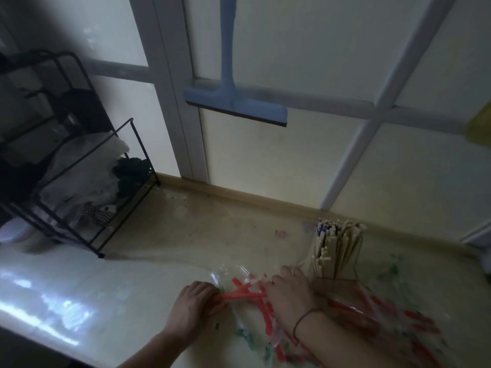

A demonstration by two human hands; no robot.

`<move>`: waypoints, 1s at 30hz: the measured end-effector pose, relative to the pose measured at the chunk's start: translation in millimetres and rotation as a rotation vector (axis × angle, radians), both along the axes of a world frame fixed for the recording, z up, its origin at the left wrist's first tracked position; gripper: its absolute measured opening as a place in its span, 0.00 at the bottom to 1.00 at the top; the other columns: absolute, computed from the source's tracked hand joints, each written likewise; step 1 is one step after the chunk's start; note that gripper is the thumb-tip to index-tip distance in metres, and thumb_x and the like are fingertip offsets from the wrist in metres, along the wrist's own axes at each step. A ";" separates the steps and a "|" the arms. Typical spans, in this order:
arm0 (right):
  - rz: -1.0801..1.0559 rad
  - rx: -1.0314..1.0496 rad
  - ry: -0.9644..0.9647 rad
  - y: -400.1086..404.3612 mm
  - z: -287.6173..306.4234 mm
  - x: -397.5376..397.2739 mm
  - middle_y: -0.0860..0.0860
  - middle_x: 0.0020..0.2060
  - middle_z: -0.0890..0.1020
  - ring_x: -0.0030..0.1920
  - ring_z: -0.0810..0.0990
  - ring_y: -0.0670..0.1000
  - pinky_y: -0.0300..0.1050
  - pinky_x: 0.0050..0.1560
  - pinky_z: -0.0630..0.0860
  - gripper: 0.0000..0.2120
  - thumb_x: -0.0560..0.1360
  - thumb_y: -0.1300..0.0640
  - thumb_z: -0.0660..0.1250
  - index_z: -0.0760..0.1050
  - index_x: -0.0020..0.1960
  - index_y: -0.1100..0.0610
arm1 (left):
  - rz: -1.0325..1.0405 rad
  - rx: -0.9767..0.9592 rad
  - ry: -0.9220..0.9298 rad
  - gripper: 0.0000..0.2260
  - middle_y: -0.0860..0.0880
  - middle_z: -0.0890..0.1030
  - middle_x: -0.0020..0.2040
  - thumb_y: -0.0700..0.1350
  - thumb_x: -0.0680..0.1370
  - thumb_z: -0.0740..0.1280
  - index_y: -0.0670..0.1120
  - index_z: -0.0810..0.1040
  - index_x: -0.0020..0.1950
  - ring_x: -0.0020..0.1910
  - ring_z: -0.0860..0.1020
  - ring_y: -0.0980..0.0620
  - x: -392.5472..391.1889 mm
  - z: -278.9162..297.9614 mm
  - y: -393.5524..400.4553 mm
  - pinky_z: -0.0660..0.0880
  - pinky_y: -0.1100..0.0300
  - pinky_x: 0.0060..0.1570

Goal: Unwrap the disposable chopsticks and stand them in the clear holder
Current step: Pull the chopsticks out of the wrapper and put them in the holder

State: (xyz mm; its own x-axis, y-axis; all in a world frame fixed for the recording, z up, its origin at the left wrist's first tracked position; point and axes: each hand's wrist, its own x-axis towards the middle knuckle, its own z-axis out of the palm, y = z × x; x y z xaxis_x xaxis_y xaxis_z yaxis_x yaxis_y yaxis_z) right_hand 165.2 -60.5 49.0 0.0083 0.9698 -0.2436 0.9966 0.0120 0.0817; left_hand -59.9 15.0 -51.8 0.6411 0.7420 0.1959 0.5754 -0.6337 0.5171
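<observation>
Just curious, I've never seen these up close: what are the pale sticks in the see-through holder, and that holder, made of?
The pale chopsticks look like unfinished wood or bamboo: matte, cream-coloured, square-cut ends. The clear holder seems glossy transparent plastic, possibly acrylic; the sticks show straight through its walls.

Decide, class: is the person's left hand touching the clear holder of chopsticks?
Apart. In the head view, the left hand grips a red wrapper well left of the clear holder, with the right hand between them.

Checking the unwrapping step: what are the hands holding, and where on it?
Both grip one red-and-clear wrapped chopstick pack: left hand at its left end, right hand at its right end.
</observation>
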 end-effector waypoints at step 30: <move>-0.552 0.339 1.209 -125.6 81.5 44.3 0.51 0.27 0.82 0.28 0.78 0.41 0.27 0.37 0.72 0.13 0.75 0.64 0.69 0.82 0.35 0.51 | 0.246 -1.137 -1.120 0.10 0.41 0.84 0.41 0.41 0.82 0.59 0.39 0.78 0.48 0.36 0.84 0.49 124.3 211.4 -39.0 0.79 0.60 0.33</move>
State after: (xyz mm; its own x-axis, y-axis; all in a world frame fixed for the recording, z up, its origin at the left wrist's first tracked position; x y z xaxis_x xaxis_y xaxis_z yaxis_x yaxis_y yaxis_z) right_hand 209.4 -186.1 130.5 0.3632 0.9228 -0.1284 0.3170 -0.2520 -0.9143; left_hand 64.4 -24.0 159.6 0.4109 0.8808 -0.2352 -0.3704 0.3970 0.8398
